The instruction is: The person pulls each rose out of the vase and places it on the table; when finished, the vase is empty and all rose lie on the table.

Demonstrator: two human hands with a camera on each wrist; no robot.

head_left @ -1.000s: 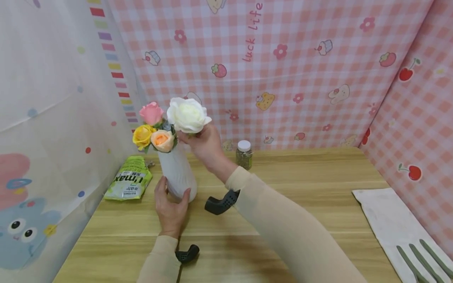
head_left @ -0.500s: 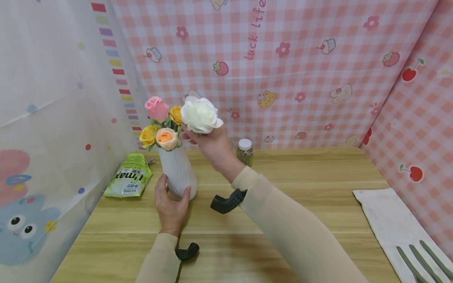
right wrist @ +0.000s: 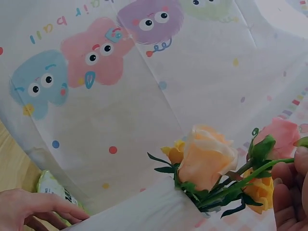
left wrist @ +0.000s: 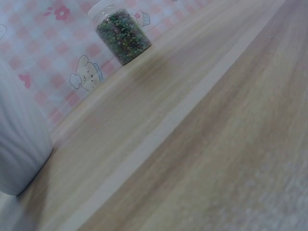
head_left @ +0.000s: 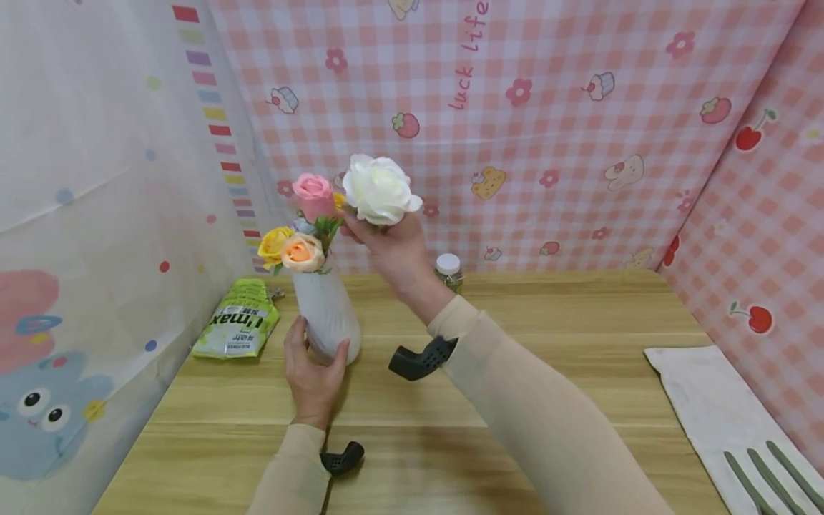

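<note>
Firm hold low, light pinch high

The wood-grain counter (head_left: 515,386) carries the work; the white vase (head_left: 325,307) stands on it left of centre, base down; its wall looks hard and smooth, ceramic perhaps, so it is likely the heaviest piece here, breakable and a little slippery; the broad lower body seems the safest place to hold, since the crowded mouth may make it top-heavy; the left hand (head_left: 314,375) has it there, fingers on one side and thumb on the other, cupped about the wall; how hard they press, I cannot tell.

The white rose (head_left: 381,189) is the biggest bloom, raised beside and above the vase mouth, just over the right hand (head_left: 398,257); its petals look like soft fabric, light and easily creased, so the head is better left ungripped; the peach rose (head_left: 302,252), pink rose (head_left: 314,194) and yellow roses (head_left: 275,245) are smaller, grouped about the mouth, and their leaves could snag.

Thinnest is the green stem (right wrist: 263,168), running from that cluster to the right hand, whose thumb and fingers pinch it; it probably belongs to the white rose; it appears springy yet stiff enough to steer from just under the bloom.
</note>
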